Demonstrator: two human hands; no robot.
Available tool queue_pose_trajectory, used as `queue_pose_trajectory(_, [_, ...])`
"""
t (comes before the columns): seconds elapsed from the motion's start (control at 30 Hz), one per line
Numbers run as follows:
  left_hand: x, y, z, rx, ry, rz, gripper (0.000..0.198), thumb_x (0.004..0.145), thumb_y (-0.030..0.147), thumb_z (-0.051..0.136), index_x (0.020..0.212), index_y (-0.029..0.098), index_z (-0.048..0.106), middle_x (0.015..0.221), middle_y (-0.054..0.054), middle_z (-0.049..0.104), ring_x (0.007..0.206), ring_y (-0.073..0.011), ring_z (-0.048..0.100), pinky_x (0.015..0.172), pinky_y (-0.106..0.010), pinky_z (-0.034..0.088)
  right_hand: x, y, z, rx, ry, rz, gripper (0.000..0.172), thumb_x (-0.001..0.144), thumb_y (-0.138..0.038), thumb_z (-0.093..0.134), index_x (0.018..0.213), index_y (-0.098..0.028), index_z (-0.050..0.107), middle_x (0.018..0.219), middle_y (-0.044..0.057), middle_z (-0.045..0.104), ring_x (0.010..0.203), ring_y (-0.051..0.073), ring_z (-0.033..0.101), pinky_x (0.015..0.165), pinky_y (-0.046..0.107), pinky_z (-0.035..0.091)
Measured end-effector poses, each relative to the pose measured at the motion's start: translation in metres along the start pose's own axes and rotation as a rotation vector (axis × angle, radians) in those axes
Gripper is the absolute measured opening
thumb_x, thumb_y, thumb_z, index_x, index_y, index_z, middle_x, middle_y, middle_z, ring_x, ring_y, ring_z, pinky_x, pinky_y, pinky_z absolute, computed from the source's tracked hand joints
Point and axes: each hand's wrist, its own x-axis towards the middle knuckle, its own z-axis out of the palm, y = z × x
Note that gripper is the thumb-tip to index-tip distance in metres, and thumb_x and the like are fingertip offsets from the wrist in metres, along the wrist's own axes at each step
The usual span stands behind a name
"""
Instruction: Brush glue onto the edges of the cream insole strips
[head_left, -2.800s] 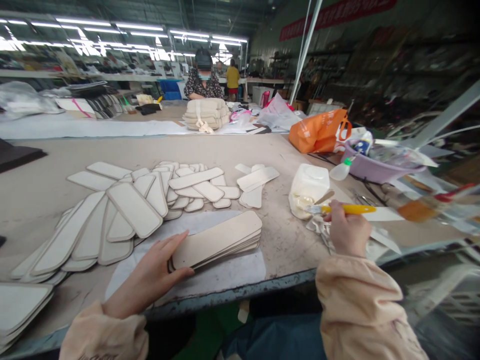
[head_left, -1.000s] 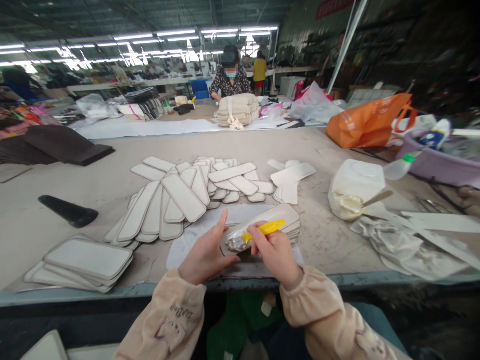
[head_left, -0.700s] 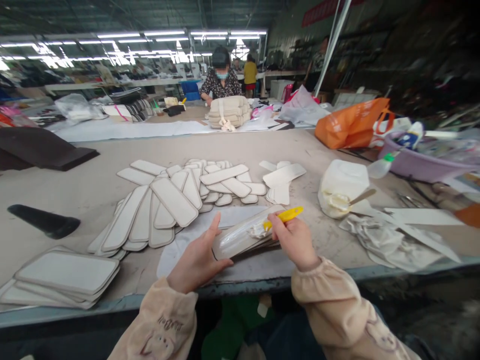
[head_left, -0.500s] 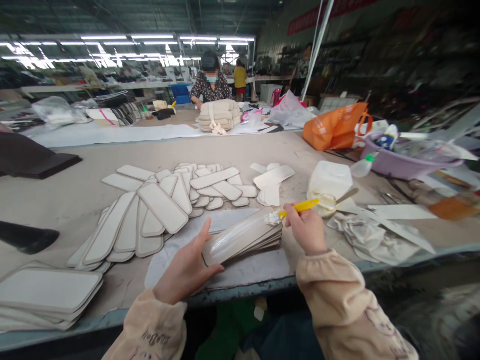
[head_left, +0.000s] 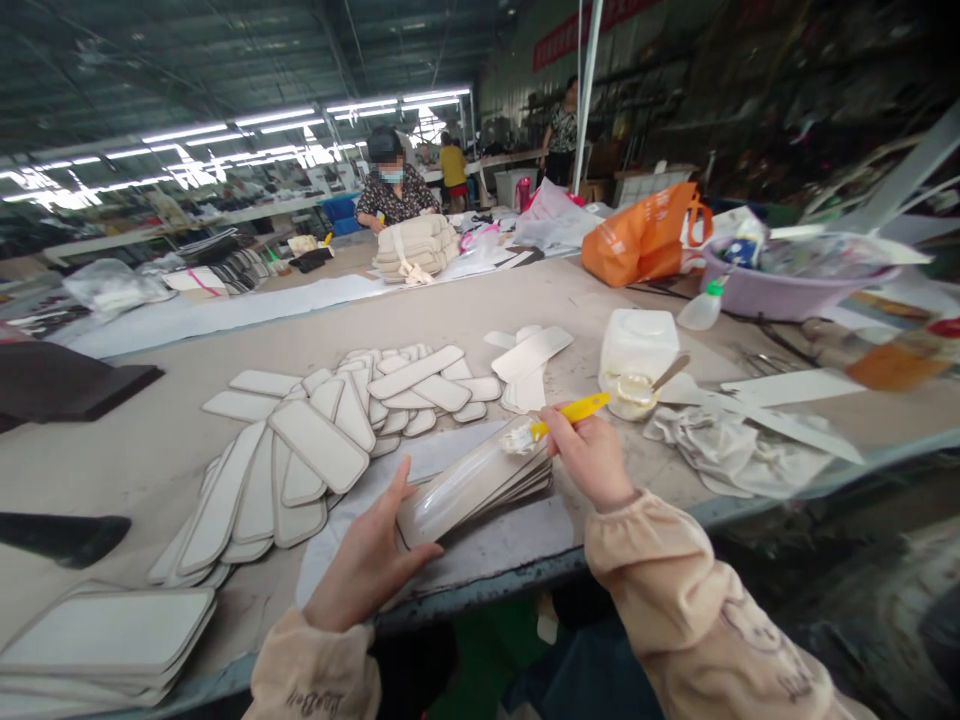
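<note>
My right hand (head_left: 591, 458) grips the yellow handle of a brush (head_left: 576, 408). White paste coats the bristles, which touch the top of a stack of long grey panels (head_left: 469, 488) near its far right end. A glossy wet streak runs along the top panel. At the stack's near left end my left hand (head_left: 367, 548) holds it, thumb on the near side and fingers on the far side. Pale paper (head_left: 525, 530) lies under the stack. Beyond the brush stands a cut white plastic jug (head_left: 637, 345) with cream paste and a flat stick (head_left: 670, 372) at its mouth.
Loose rounded panels (head_left: 319, 445) lie heaped to the left, with another pile (head_left: 105, 630) at the front left corner. A crumpled cloth (head_left: 739, 450), orange bag (head_left: 641, 240) and purple basin (head_left: 795, 290) are on the right. A co-worker (head_left: 397, 190) sits across the table.
The brush in my right hand has moved a little left along the top panel. My left hand stays at the stack's end. The camera view has tilted and shifted slightly.
</note>
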Motion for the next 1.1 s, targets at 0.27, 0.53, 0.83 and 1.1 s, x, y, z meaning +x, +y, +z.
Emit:
queue_pose_trajectory(0.27, [-0.002,0.007,-0.002,-0.026,-0.021,-0.007,0.112,0.070,0.042,0.075,0.153,0.019,0.005,0.132,-0.014,0.057,0.121,-0.0275,0.055,0.100,-0.040,0.042,-0.057,-0.031,0.065,0.246,-0.425,-0.094,0.056,0.095,-0.044,0.042,0.046,-0.021,0.057,0.048,-0.001,0.059,0.055,0.012,0.059,0.068,0.023,0.042])
queue_pose_trajectory(0.53, [-0.002,0.005,-0.003,-0.014,-0.018,0.004,0.111,0.069,0.043,0.075,0.154,0.022,0.006,0.131,-0.011,0.059,0.120,-0.0269,0.055,0.101,-0.039,0.041,-0.029,-0.016,0.041,0.024,-0.290,-0.045,0.053,0.090,-0.043,0.047,0.042,-0.023,0.055,0.046,0.000,0.059,0.054,0.015,0.060,0.067,0.026,0.043])
queue_pose_trajectory(0.83, [0.000,0.005,-0.002,0.033,-0.007,0.029,0.105,0.073,0.043,0.071,0.154,0.024,0.008,0.131,-0.008,0.060,0.120,-0.0279,0.056,0.101,-0.041,0.043,0.018,0.014,-0.019,-0.206,0.072,0.075,0.048,0.085,-0.042,0.049,0.042,-0.021,0.055,0.046,0.004,0.059,0.057,0.019,0.060,0.064,0.030,0.040])
queue_pose_trajectory(1.1, [0.004,0.007,-0.040,0.112,-0.134,-0.034,0.089,0.079,0.056,0.061,0.151,0.020,0.024,0.147,-0.013,0.045,0.123,-0.0293,0.056,0.101,-0.041,0.046,0.018,0.006,-0.047,0.818,0.165,0.088,0.036,0.079,-0.053,0.061,0.081,-0.018,0.062,0.047,-0.005,0.050,0.038,0.008,0.037,0.039,0.022,0.025])
